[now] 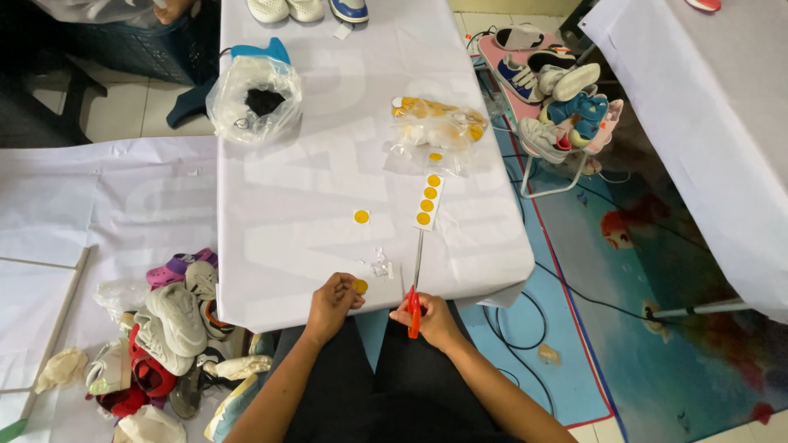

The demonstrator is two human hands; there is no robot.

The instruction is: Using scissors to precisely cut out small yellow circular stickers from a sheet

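Scissors [416, 279] with red-orange handles lie along the near edge of the white-covered table [312, 164], blades closed and pointing far toward a white strip of yellow round stickers [428, 201]. In the head view, the right hand [431, 318] is wrapped around the handles, while the left hand [332, 302] pinches one small yellow disc [360, 285] between its fingertips at the table edge. The work looks like separating single stickers, with one just freed; handling it further calls for a light, steady pinch. Another loose yellow sticker [361, 216] sits farther in, left of the strip. Beyond it lies a clear bag of yellow pieces [439, 123], and far left a plastic bag with something dark inside [254, 98].
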